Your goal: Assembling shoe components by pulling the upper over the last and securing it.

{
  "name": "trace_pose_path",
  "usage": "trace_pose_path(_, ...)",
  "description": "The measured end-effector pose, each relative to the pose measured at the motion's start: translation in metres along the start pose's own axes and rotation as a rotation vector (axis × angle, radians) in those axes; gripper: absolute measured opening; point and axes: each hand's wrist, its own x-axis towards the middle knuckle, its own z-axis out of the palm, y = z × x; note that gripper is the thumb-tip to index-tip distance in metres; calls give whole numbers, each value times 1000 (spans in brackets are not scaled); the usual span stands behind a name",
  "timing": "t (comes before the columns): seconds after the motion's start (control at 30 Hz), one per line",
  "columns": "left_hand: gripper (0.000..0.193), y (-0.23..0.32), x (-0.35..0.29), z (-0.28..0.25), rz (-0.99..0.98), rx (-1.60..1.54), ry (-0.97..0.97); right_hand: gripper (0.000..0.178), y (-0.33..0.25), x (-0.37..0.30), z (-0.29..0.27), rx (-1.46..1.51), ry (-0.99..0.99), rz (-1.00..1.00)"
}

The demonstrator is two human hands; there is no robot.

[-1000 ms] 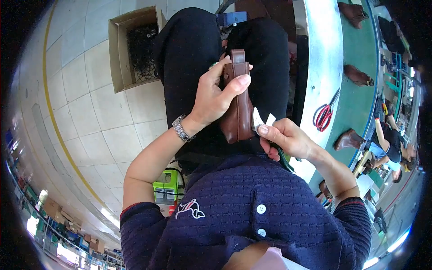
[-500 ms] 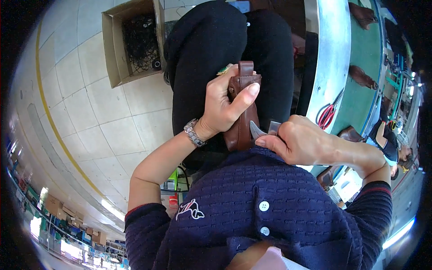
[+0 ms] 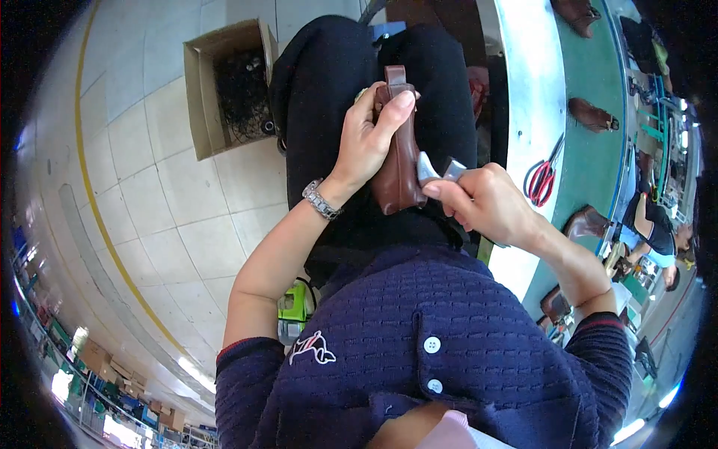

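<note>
From my remote seat, I see the glossy brown leather boot [image 3: 399, 176] held over the lap, above the black fabric trousers [image 3: 327, 82], its loop-shaped pull tab [image 3: 395, 74] pointing away from the torso. I can't tell whether its underside rests on the legs.

The left hand [image 3: 368, 138] has its grip clamped on the narrow upper end, thumb along the near face and fingers wrapped around the side. The right hand [image 3: 490, 200] is closed around a silver metal tool with curved blades [image 3: 426, 167], whose tip sits just beside the boot's seamed right side; I can't make out whether it touches.

I'd expect the boot to be fairly light, soft enough to dent along the shaft and firmer toward the wide end near the belly. The polished surface could slide under dry fingers, and a metal point would mark it easily. I'd take hold where the left hand does, at the stitched top, spreading pressure with the thumb, and I'd support the wide end against the lap. I'd not hang its weight on the loop alone.

Red-handled scissors [image 3: 540, 184] lie on the pale metal bench [image 3: 532, 78] to the right.
</note>
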Motion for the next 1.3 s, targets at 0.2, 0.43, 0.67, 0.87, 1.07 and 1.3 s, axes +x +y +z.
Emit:
trace_pose_path(0.2,69,-7,-9,6,-83,-18,-74,43,138,-4,-14,24,462,380)
trace_pose_path(0.43,64,5,-6,29,-168,-45,-149,43,229,-13,0,-304,553,418)
trace_pose_path(0.67,60,-7,-13,37,-159,176,-137,74,96,-10,-1,708,-28,-138)
trace_pose_path(0.87,54,-17,-29,51,178,512,-83,44,68,-7,-11,483,-190,-182)
trace_pose_path(1.07,56,-21,-29,38,311,507,-81,33,39,-14,-1,342,-62,-147)
trace_pose_path(1.3,50,-21,-4,19,198,477,17,38,4,12,-17,26,14,-159)
